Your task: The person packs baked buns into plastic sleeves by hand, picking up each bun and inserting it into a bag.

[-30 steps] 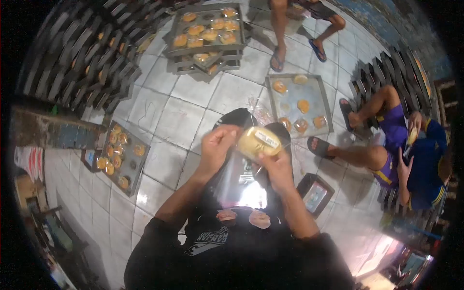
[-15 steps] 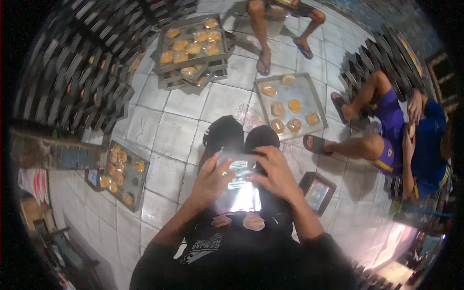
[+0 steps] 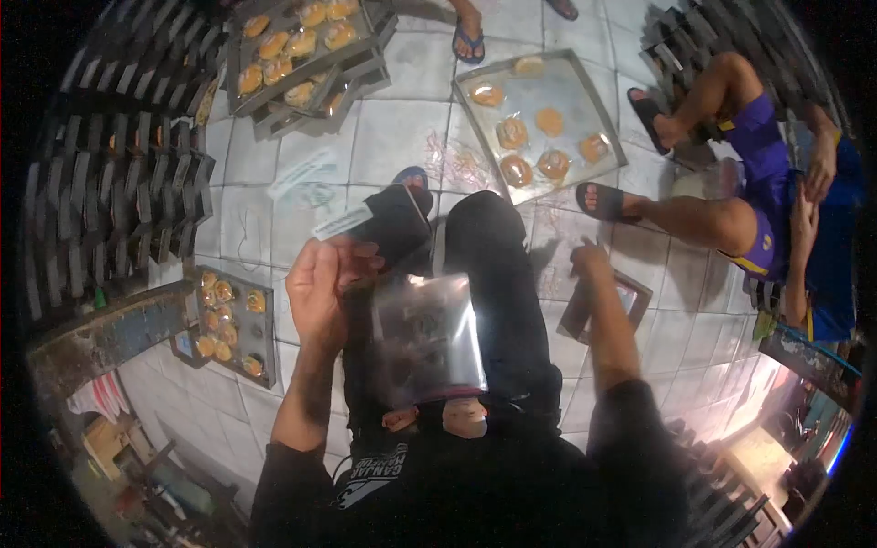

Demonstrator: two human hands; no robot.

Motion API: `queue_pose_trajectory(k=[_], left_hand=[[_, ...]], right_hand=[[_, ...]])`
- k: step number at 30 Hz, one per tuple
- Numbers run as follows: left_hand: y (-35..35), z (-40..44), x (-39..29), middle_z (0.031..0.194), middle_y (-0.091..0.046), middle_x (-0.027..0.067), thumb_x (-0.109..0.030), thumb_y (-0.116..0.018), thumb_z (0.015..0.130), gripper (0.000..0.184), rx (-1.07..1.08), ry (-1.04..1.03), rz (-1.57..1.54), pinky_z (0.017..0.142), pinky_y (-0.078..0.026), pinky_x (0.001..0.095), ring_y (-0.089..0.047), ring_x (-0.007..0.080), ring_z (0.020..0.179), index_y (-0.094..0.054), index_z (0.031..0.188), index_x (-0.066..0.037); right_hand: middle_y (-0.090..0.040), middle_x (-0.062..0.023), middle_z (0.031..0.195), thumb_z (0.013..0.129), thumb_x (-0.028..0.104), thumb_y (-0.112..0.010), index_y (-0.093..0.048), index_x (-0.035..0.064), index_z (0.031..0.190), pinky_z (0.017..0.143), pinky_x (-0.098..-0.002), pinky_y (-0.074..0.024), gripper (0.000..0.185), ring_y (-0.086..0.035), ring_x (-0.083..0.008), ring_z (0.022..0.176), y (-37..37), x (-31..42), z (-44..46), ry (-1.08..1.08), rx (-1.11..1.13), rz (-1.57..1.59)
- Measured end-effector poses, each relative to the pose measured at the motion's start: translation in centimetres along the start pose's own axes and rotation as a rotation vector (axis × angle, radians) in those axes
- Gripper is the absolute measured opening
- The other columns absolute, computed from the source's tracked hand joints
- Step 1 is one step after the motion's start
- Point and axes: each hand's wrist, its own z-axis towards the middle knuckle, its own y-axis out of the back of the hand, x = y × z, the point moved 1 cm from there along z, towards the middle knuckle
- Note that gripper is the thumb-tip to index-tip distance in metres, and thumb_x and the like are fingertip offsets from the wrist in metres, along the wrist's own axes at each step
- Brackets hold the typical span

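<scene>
My left hand (image 3: 320, 279) is closed on a clear plastic bag (image 3: 343, 222) with a pale printed strip, held out over my left knee. A stack of clear plastic bags (image 3: 429, 338) lies across my lap, shiny with glare and with dim print on it. Reaching out to the right, my right hand (image 3: 591, 260) has its fingers partly stretched and shows nothing in them. Just below that hand, on the floor, is a small dark-framed box (image 3: 630, 301), partly covered by my forearm.
A metal tray (image 3: 603, 96) with several wrapped buns lies ahead on the tiles. Stacked bun trays (image 3: 352, 50) stand ahead left; another tray (image 3: 267, 329) is at left. Dark racks line both sides. A person in purple shorts (image 3: 763, 146) sits at right.
My hands have parted from over the stack on my lap. The left has moved left with a plastic bag, the right out towards the box. The view has shifted.
</scene>
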Motion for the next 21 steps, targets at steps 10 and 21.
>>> queue_pose_trajectory(k=[10,21], left_hand=[[0.2,2.2,4.1,0.090,-0.058,0.0080,-0.022,-0.048,0.106,0.024,-0.307,0.010,0.485,0.064,-0.050,0.0295,-0.057,0.0159,0.077,-0.057,0.095,-0.003],[0.8,4.2,3.0,0.080,-0.064,0.0097,-0.024,-0.060,0.099,0.023,-0.353,-0.221,0.577,0.055,-0.051,0.0283,-0.063,0.0179,0.066,-0.059,0.103,-0.002]], right_hand=[[-0.070,-0.0052,0.097,0.102,0.031,-0.063,-0.069,-0.0036,0.121,0.086,-0.0361,-0.0524,0.040,-0.065,-0.0189,0.091,8.8,-3.1,21.2,-0.155,-0.322,1.326],[-0.064,-0.0108,0.092,0.095,0.016,-0.074,-0.064,-0.0009,0.113,0.063,-0.0420,-0.0538,0.027,-0.061,-0.0259,0.075,5.9,-9.6,40.4,-0.304,-0.647,1.829]])
